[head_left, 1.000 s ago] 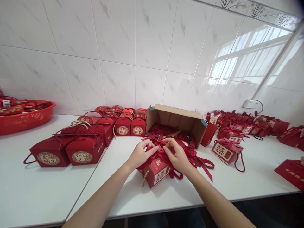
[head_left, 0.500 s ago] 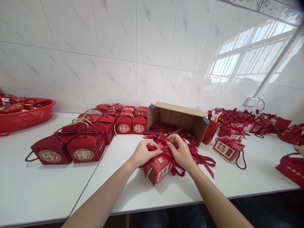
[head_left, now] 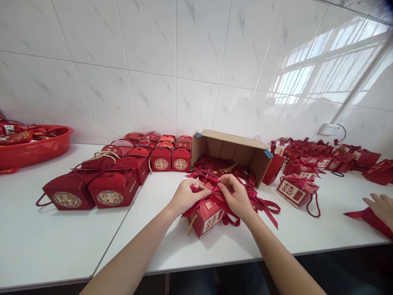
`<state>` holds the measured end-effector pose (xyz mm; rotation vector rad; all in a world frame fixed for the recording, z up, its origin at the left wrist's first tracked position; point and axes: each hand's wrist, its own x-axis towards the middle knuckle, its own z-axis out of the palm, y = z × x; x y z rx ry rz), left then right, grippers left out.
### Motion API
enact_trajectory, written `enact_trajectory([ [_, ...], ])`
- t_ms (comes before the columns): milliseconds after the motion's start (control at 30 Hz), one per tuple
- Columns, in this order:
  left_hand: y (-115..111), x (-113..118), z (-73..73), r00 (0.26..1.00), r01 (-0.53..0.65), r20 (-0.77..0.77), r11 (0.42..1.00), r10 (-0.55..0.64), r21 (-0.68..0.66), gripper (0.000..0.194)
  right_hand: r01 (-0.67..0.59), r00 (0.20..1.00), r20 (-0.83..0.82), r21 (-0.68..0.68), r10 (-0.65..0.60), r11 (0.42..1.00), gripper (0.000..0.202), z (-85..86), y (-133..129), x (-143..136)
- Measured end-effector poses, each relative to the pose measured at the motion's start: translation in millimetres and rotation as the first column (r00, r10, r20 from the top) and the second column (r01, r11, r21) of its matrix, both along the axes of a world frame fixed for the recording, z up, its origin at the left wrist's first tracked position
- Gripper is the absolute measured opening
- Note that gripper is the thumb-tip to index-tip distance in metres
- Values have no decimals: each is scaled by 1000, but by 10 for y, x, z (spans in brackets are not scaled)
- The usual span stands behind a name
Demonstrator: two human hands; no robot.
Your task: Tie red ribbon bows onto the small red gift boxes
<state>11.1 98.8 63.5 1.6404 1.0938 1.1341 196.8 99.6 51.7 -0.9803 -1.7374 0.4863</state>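
Some red ribbon (head_left: 215,191) is pinched in the fingers (head_left: 230,179) of my left hand (head_left: 186,196) and right hand (head_left: 238,200), over a red box (head_left: 208,219) on the white, seamed table (head_left: 184,254); beyond lies an open carton (head_left: 231,137), then glossy wall tiles (head_left: 153,102) mirroring a bright window.

Red basket (head_left: 37,150): cut by left edge.
Co-worker's hand (head_left: 382,209): cut by right edge.
Box (head_left: 201,221): top partly hidden under ribbon (head_left: 215,191).
Far bags (head_left: 340,159): prints too small.

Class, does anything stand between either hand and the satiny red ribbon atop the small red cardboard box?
Nothing visible does: the left hand and right hand both pinch the red ribbon over the red box.
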Motion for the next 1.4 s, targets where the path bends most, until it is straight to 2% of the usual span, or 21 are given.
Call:
enact_trajectory([
  [100,-2,2,5,1000,9,0,1000,-9,-13,28,40,999,31,41,-41,998,11,9,-9,20],
  [233,9,-1,11,998,51,27,998,-50,-34,43,119,990,68,104,-127,987,11,22,-23,33],
  [300,12,-9,18,997,73,36,996,-71,-56,43,139,988,54,99,-145,985,10,15,-20,31],
  [400,10,-25,31,995,92,48,991,-88,-97,31,101,995,-19,16,-101,995,12,-1,-2,37],
  [533,7,-32,37,992,102,86,986,-91,-133,30,-16,992,-125,-127,0,992,29,26,5,78],
  [633,1,-27,44,991,100,103,985,-86,-142,32,-66,995,-87,-235,46,970,38,78,-22,115],
  [733,-3,-25,52,993,94,88,987,-82,-130,33,-105,993,12,-282,113,954,35,106,-53,139],
  [800,1,-25,49,995,84,68,990,-77,-109,32,-101,992,52,-229,116,968,31,102,-65,143],
  [933,17,-22,27,997,69,34,995,-67,-65,31,-26,997,65,-98,33,995,31,80,-62,114],
  [1133,14,-18,24,997,71,8,997,-71,-33,48,80,992,98,57,-85,995,29,84,-47,48],
  [1233,14,-19,29,997,80,7,997,-80,-19,50,114,990,74,92,-121,989,28,73,-48,36],
  [1400,35,-32,22,996,92,1,995,-92,-22,47,162,984,58,76,-167,984,26,19,-47,13],
])
